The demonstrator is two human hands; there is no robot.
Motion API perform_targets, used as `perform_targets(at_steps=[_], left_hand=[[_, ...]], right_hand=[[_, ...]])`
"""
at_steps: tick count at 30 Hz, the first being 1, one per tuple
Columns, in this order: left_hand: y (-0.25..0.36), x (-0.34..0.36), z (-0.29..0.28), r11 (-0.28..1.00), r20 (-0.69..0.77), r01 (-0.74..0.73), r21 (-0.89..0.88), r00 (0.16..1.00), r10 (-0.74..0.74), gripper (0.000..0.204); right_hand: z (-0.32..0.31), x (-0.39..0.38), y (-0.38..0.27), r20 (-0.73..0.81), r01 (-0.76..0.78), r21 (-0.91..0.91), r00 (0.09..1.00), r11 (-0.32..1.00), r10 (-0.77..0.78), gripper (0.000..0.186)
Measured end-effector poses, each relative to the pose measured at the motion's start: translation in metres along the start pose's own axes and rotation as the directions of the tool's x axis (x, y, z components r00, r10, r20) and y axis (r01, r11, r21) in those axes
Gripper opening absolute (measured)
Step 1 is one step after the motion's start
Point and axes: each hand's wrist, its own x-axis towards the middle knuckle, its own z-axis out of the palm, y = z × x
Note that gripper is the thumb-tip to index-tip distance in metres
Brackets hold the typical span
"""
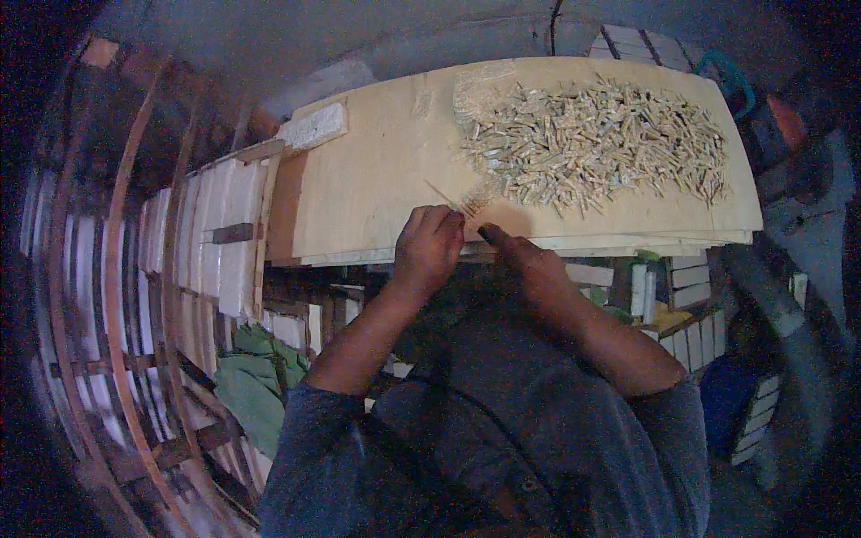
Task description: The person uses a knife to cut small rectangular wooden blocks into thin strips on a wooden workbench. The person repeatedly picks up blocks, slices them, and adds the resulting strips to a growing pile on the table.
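My left hand (430, 244) is closed at the near edge of a pale wooden board (368, 170), and a thin stick (438, 192) juts out past its fingertips. Just right of it, my right hand (531, 267) has its fingers curled in, with a dark tip pointing toward the left hand. Whatever lies in the right fingers is hidden. A few small thin pieces show on the board between the hands. Beyond them spreads a large heap of short, thin, pale stick-like pieces (610, 143), covering the board's right half. What they are made of is too blurred to tell.
A whitish block (314, 126) rests at the board's far left corner. Stacked white slabs (202, 211) stand to the left, beside upright wooden slats (121, 215). Green cloth (257, 381) hangs at lower left. A teal loop (740, 85) is near the far right corner.
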Motion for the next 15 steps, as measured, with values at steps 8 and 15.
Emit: perform_targets(at_steps=[8,15], left_hand=[[0.001,-0.001,0.002,0.999,-0.051,-0.024,0.025,0.998,0.025,0.019],[0.005,0.005,-0.004,0.997,-0.057,-0.071,0.02,0.996,0.072,0.022]], right_hand=[[0.009,-0.038,0.019,0.012,-0.199,-0.036,0.98,0.979,0.2,0.069],[0.014,-0.017,0.024,-0.128,0.112,0.003,0.986,0.994,-0.111,0.065]])
